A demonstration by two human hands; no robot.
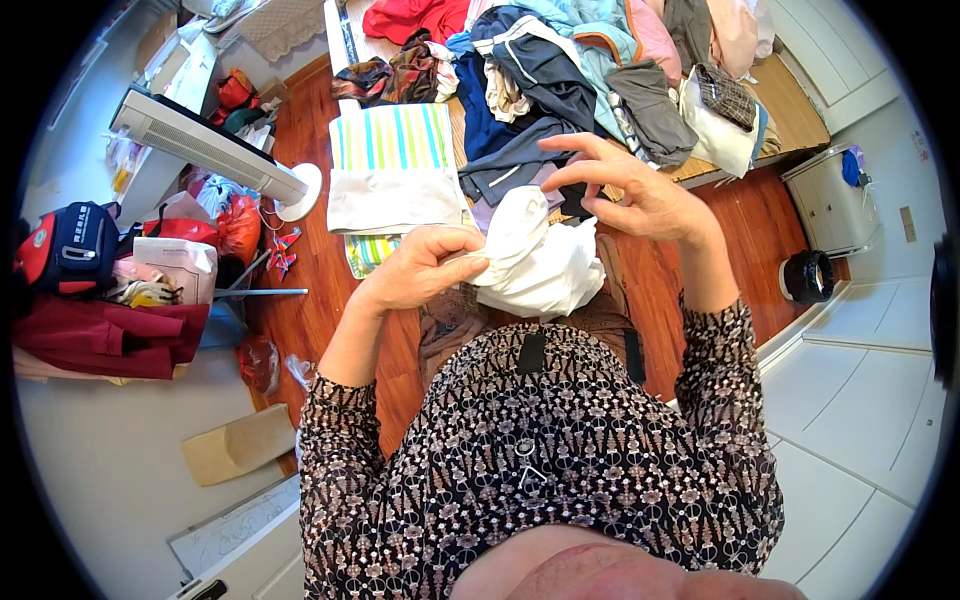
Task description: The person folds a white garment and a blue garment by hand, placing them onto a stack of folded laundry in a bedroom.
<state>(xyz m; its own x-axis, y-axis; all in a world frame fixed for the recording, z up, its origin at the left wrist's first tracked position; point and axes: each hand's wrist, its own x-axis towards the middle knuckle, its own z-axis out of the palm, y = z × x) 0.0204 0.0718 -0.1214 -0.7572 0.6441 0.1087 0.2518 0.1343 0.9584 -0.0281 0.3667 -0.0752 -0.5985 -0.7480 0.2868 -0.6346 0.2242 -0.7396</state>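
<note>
A crumpled white cloth item (551, 266) hangs in front of my lap, bunched and rounded at its top. My left hand (439, 262) pinches its left edge between thumb and fingers. Above its right side, my right hand (630, 187) is raised with the fingers spread, and I see nothing held in it. Just beyond my left hand lie a folded off-white cloth (394, 199) and a striped cloth (390, 135) in green, blue and yellow. Past the white item, dark blue clothing with white stripes (536, 64) is heaped on the low bed or platform.
Grey trousers (652, 112) and a red garment (416, 19) lie in the heap. At left stand a white tower-shaped appliance (202, 142), bags and a dark backpack (79, 244). A black-lined bin (810, 276) and a small cabinet (832, 199) stand at right on the wooden floor (697, 262).
</note>
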